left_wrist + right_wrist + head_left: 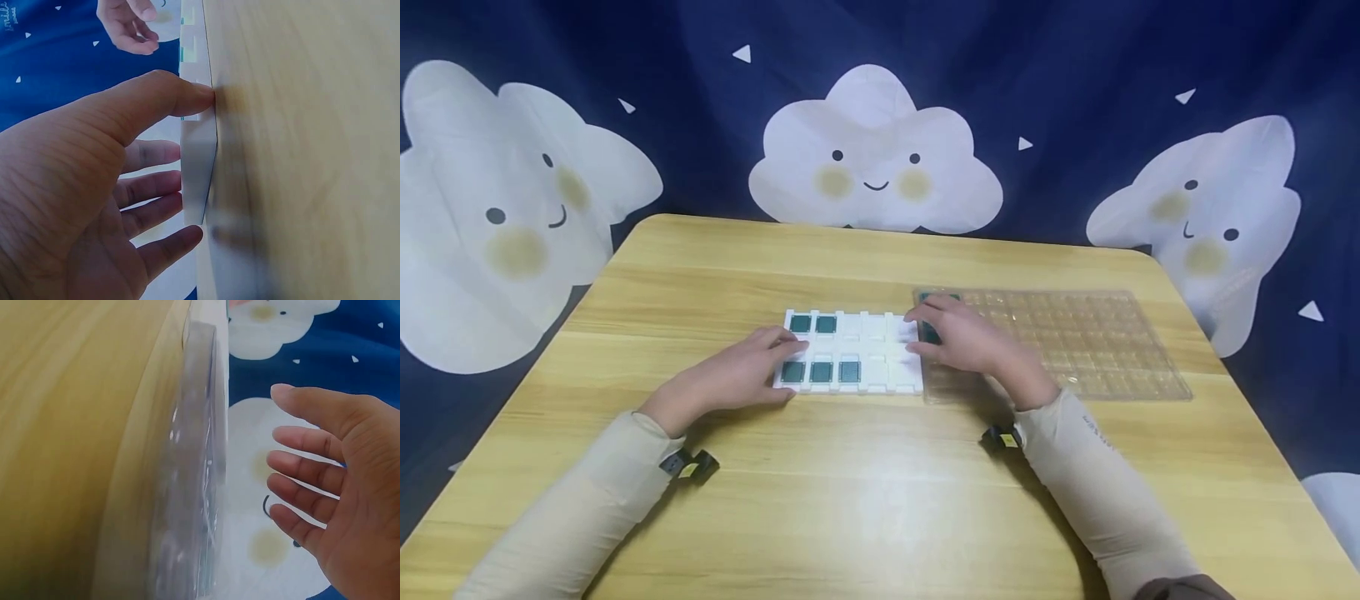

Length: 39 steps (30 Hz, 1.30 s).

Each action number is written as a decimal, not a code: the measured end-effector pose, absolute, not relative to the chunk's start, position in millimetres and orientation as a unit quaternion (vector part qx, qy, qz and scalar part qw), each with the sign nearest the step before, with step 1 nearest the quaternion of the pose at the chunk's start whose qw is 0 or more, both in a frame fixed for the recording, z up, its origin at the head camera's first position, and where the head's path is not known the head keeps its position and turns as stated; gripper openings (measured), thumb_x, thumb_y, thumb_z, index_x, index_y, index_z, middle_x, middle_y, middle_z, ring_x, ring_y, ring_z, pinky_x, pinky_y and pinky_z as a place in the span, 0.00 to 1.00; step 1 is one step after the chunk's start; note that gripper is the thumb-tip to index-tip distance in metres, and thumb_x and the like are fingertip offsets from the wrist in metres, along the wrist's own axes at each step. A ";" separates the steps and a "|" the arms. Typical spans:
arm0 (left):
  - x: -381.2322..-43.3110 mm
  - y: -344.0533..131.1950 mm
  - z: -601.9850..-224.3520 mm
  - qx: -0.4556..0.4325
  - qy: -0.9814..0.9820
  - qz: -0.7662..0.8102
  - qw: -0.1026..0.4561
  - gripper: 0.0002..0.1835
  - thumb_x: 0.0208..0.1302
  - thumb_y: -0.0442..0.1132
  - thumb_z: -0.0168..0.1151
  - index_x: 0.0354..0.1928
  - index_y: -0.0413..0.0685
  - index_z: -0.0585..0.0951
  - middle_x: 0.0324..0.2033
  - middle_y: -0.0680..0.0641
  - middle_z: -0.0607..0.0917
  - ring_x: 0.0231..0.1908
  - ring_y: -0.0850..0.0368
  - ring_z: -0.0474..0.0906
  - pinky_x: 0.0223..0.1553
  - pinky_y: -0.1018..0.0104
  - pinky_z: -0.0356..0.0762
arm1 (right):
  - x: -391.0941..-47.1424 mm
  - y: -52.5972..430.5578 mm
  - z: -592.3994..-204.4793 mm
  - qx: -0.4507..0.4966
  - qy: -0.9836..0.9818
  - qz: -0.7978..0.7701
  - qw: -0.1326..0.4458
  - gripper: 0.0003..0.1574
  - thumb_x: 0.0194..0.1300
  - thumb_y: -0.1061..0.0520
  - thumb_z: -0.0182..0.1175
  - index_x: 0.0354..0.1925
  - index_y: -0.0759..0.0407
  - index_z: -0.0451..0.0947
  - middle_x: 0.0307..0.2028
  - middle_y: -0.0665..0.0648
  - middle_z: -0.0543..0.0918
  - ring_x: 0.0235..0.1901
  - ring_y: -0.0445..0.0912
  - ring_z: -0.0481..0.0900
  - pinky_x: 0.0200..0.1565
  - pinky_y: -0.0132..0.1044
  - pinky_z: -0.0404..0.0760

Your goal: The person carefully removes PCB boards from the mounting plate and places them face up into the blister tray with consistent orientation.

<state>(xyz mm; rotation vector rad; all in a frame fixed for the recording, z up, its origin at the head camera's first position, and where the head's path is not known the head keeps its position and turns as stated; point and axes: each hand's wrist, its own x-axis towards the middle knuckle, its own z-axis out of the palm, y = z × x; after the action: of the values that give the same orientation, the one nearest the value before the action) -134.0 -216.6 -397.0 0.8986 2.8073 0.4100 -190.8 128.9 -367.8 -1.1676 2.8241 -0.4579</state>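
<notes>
A white compartment tray (pixel 880 351) lies on the table, with two green square chips (pixel 826 324) in its back row and three (pixel 822 372) in its front row. My left hand (pixel 741 371) holds the tray's left end; in the left wrist view the thumb (pixel 194 100) lies against its side wall and the fingertips meet the end. Above the seam between this tray and a clear plastic tray (pixel 1097 342) hovers my right hand (pixel 966 337). Its fingers are spread with nothing between them in the right wrist view. More green chips (pixel 929 332) show partly beneath it, in the clear tray's left column.
The clear tray, divided into many small pockets, stretches right from the white tray. Both stand on a wooden table (pixel 880 500). Behind its far edge hangs a dark blue curtain (pixel 1045 50) with cloud prints. A small black camera (pixel 1003 437) is worn at each wrist.
</notes>
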 end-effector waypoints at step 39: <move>-131.3 -215.3 -396.6 0.318 0.937 0.129 0.069 0.41 0.58 0.50 0.69 0.69 0.37 0.68 0.66 0.35 0.68 0.66 0.38 0.61 0.68 0.45 0.60 | -171.9 72.6 -363.7 -0.453 0.882 -0.118 0.050 0.30 0.67 0.42 0.61 0.60 0.58 0.76 0.53 0.54 0.78 0.56 0.48 0.73 0.61 0.41 0.71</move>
<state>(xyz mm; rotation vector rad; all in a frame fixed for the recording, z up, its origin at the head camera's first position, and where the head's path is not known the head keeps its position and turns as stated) -131.3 -215.3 -396.6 0.9557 2.8197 0.3894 -171.9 72.6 -363.7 -1.3785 2.6876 -0.3607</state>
